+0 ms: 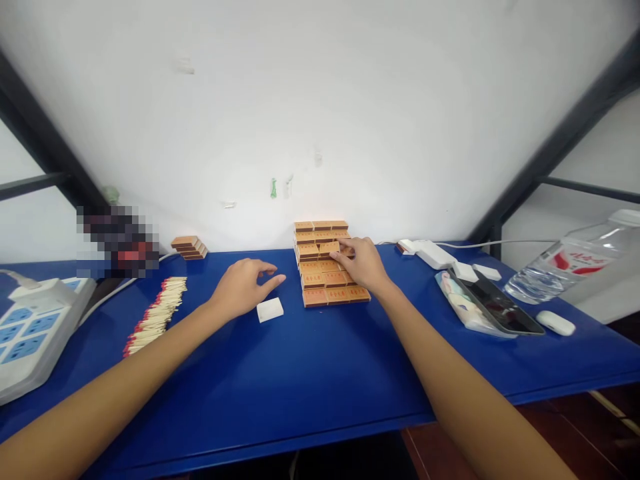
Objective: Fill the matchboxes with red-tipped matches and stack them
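A stepped stack of orange matchboxes (320, 279) stands on the blue table against the wall. My right hand (364, 263) reaches in from the right, its thumb and fingers closed on a matchbox (329, 250) at a middle step of the stack. Whether that box rests fully on the step, I cannot tell. My left hand (245, 285) hovers left of the stack, thumb and fingers apart, holding nothing. Just below its fingers lies a small white rectangular piece (270, 310).
Red-tipped matches (157, 313) lie in a long pile at left, with a small matchbox stack (189, 247) behind. A power strip (35, 333) sits far left. On the right are a phone (493, 300), a white case (556, 323), a tilted water bottle (565, 257) and white adapters (435, 255).
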`<state>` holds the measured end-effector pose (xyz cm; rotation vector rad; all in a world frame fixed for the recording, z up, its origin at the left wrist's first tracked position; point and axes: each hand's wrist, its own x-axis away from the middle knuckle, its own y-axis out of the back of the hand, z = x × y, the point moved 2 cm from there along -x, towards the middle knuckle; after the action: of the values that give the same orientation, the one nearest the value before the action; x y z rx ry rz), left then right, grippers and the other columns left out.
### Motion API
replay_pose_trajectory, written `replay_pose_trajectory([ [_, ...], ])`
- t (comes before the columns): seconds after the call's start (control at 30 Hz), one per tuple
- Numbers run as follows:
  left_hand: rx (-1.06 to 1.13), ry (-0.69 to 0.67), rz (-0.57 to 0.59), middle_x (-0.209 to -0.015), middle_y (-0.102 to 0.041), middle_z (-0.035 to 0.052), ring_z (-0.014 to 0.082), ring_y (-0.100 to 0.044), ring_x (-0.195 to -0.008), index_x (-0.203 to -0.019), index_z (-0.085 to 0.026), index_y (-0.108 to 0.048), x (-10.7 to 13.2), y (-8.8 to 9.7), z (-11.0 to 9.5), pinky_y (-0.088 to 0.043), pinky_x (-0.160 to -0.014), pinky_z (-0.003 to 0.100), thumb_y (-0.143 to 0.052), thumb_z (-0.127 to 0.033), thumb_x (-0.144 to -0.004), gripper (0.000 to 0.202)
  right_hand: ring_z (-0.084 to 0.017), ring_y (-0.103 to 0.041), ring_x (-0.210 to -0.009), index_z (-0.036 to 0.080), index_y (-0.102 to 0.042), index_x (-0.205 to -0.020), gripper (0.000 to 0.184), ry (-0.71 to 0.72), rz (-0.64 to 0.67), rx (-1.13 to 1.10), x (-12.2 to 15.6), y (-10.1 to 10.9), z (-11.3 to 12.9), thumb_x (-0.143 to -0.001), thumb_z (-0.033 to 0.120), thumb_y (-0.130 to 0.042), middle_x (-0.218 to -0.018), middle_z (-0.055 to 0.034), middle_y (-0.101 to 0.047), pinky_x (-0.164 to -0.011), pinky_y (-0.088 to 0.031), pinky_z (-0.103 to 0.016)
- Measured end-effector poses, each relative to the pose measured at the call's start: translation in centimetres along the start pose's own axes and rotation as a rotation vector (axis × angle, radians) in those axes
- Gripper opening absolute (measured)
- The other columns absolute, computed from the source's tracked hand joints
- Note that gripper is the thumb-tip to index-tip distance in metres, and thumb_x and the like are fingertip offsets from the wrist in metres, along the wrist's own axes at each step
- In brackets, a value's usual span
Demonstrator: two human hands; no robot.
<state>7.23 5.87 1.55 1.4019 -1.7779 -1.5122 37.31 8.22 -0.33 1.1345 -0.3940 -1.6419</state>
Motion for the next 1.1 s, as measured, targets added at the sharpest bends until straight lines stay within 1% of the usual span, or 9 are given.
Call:
replay_pose_trajectory([
  [0.1, -0.106, 0.035, 0.023, -0.118, -0.086, 0.0115, 0.0331, -0.078, -0.108, -0.11, -0.021, -0.088, -3.1, -0.8, -0.9, -0.057, -0.088, 0.041, -0.064, -0.057, -0.106, 0.043, -0.033, -0.065, -0.105, 0.022, -0.081, -0.098, 0.015, 0.0, 0.006, 0.122, 0.2, -0.1, 0.5, -0.101, 0.035, -0.074, -0.104, -0.0103, -0.082, -0.093, -0.049, -0.042],
  [0.3, -0.195, 0.022, 0.031, -0.103, -0.086, 0.0133, 0.0322, -0.078, -0.101, -0.101, -0.02, -0.088, -6.6, -2.1, -2.7, -0.055, -0.082, 0.038, -0.063, -0.053, -0.106, 0.041, -0.035, -0.062, -0.111, 0.019, -0.083, -0.117, 0.023, 0.033, -0.029, 0.212, 0.3, -0.8, 0.2, -0.101, 0.034, -0.074, -0.114, -0.0153, -0.078, -0.1, -0.05, -0.047],
  [0.4, -0.21, 0.003, 0.031, -0.095, -0.085, 0.0137, 0.0311, -0.077, -0.093, -0.091, -0.021, -0.086, -7.3, -2.2, -3.3, -0.053, -0.078, 0.039, -0.062, -0.049, -0.107, 0.041, -0.035, -0.061, -0.107, 0.019, -0.082, -0.116, 0.022, 0.079, -0.061, 0.171, 0.1, -1.5, -0.1, -0.101, 0.034, -0.074, -0.109, -0.0148, -0.077, -0.099, -0.052, -0.049],
  [0.57, -0.23, -0.002, 0.025, -0.1, -0.085, 0.016, 0.0335, -0.077, -0.094, -0.092, -0.02, -0.087, -7.8, -2.2, -3.8, -0.053, -0.078, 0.041, -0.064, -0.05, -0.106, 0.04, -0.036, -0.061, -0.108, 0.016, -0.078, -0.121, 0.026, 0.091, -0.089, 0.133, 0.0, -2.2, -0.3, -0.101, 0.032, -0.074, -0.108, -0.0159, -0.077, -0.098, -0.053, -0.052],
  [0.73, -0.251, -0.005, 0.004, -0.106, -0.085, 0.0171, 0.0349, -0.077, -0.103, -0.098, -0.019, -0.087, -5.9, -0.6, -3.3, -0.054, -0.087, 0.042, -0.065, -0.055, -0.105, 0.043, -0.036, -0.06, -0.108, 0.016, -0.076, -0.121, 0.026, 0.117, -0.109, 0.105, 0.2, -1.5, 0.5, -0.103, 0.034, -0.07, -0.106, -0.0157, -0.074, -0.099, -0.052, -0.053],
  [0.8, -0.251, -0.011, -0.006, -0.112, -0.085, 0.0172, 0.0366, -0.077, -0.106, -0.104, -0.02, -0.088, -4.3, 1.4, -1.7, -0.055, -0.089, 0.043, -0.064, -0.059, -0.104, 0.046, -0.036, -0.061, -0.109, 0.016, -0.076, -0.12, 0.025, 0.123, -0.126, 0.096, 0.5, -1.1, 1.0, -0.103, 0.033, -0.069, -0.108, -0.0163, -0.074, -0.1, -0.052, -0.053],
  [0.87, -0.259, 0.018, 0.0, -0.111, -0.086, 0.0133, 0.037, -0.077, -0.105, -0.109, -0.023, -0.088, -2.4, 4.2, 1.4, -0.054, -0.088, 0.043, -0.068, -0.059, -0.1, 0.042, -0.036, -0.06, -0.11, 0.015, -0.075, -0.12, 0.025, 0.123, -0.144, 0.089, 0.8, -1.0, 1.7, -0.104, 0.03, -0.066, -0.11, -0.0171, -0.074, -0.101, -0.052, -0.053],
  [0.97, -0.275, 0.135, -0.003, -0.092, -0.085, 0.0052, 0.0303, -0.076, -0.086, -0.103, -0.027, -0.088, 0.6, 8.8, 8.2, -0.053, -0.08, 0.037, -0.074, -0.064, -0.091, 0.041, -0.036, -0.06, -0.109, 0.014, -0.076, -0.115, 0.022, 0.139, -0.149, 0.072, 1.2, -1.1, 2.5, -0.104, 0.026, -0.061, -0.107, -0.017, -0.074, -0.101, -0.051, -0.052],
  [1.1, -0.254, 0.177, -0.019, -0.083, -0.084, 0.0006, 0.0258, -0.072, -0.079, -0.092, -0.029, -0.086, 3.6, 12.0, 16.6, -0.052, -0.076, 0.034, -0.057, -0.099, -0.078, 0.077, -0.034, -0.061, -0.103, 0.018, -0.076, -0.099, 0.017, 0.197, -0.107, 0.057, 1.6, -1.4, 3.5, -0.103, 0.022, -0.059, -0.098, -0.0149, -0.072, -0.097, -0.051, -0.05],
])
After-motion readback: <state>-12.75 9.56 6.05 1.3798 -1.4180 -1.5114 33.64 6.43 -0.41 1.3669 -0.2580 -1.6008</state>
